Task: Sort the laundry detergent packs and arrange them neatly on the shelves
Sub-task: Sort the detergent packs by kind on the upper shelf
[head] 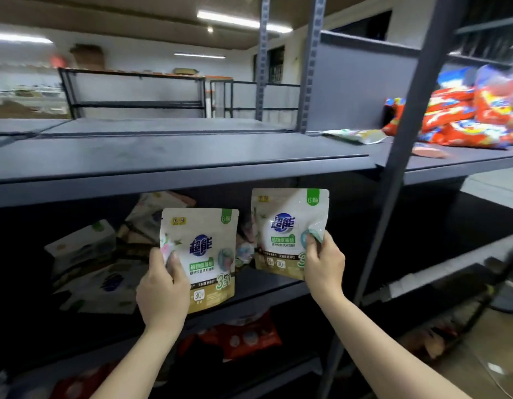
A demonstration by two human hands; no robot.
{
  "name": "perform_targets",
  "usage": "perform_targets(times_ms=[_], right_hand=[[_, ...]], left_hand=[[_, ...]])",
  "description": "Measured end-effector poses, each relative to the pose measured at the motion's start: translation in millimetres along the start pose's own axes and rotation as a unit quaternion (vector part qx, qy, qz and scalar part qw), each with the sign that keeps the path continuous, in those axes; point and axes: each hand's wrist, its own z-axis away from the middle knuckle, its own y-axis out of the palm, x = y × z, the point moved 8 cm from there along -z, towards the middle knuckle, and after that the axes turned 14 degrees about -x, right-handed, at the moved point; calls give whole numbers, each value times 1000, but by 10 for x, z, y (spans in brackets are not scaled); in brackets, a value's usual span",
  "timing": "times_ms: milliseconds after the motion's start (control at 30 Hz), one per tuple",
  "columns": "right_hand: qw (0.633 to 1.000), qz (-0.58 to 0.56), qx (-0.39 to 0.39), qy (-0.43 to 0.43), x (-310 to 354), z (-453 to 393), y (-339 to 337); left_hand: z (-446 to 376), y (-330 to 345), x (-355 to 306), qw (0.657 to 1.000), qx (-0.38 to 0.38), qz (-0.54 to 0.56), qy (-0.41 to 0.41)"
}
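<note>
I hold two white-and-gold detergent pouches with blue logos upright in front of the middle shelf point(249, 295). My left hand point(161, 289) grips the left pouch point(203, 254) by its lower left edge. My right hand point(324, 266) pinches the right pouch point(284, 226) at its lower right side. Behind them, several similar pale pouches point(91, 269) lie in a loose heap on the middle shelf.
The dark top shelf point(163, 156) runs across the view, with a flat pale pouch point(356, 136) at its right end. Red and orange detergent bags point(462, 119) are piled on the neighbouring shelf. Red packs point(246, 335) lie on the lower shelf. A grey upright post point(393, 168) stands at right.
</note>
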Motion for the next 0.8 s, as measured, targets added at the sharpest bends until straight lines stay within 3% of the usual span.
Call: perform_targets(times_ms=[533,800], right_hand=[[981,-14,-193,-30,-382,-815,-2066],[978,-39,-197,-58,-792,-1718,-2594]], left_hand=[[933,602,-1656,985,55,156,57],[1526,1169,-2405,981,15,183,57]])
